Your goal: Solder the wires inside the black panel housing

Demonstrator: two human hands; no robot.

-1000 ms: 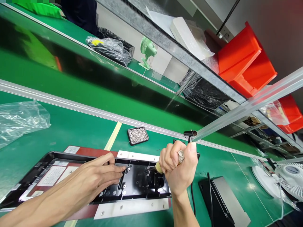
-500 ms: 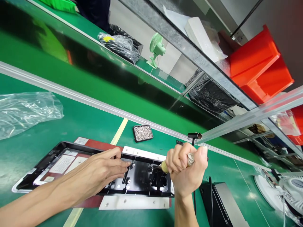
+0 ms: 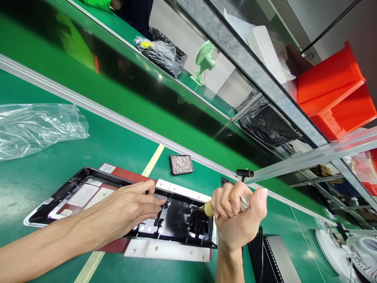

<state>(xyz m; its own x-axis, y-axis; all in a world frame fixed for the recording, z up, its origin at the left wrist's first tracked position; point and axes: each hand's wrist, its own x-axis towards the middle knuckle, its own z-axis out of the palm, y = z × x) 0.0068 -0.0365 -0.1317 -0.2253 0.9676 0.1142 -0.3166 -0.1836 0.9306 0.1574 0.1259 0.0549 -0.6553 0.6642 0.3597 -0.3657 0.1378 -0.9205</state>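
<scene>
- While it lies on a red and white fixture on the green bench, the long black plastic panel appears mid-fastening.
- The left hand rests flat on it, fingers extended, gripping nothing.
- The right hand, fisted round a yellow-tipped screwdriver, aims at its right end.
- The small black tray of silvery screws sits full, so work likely remains.

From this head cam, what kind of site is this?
Most likely a factory assembly line. A long green conveyor belt runs past the bench, red parts bins sit on overhead racking, and a small tray of screws lies beside the black panel where the right hand holds a screwdriver.
</scene>
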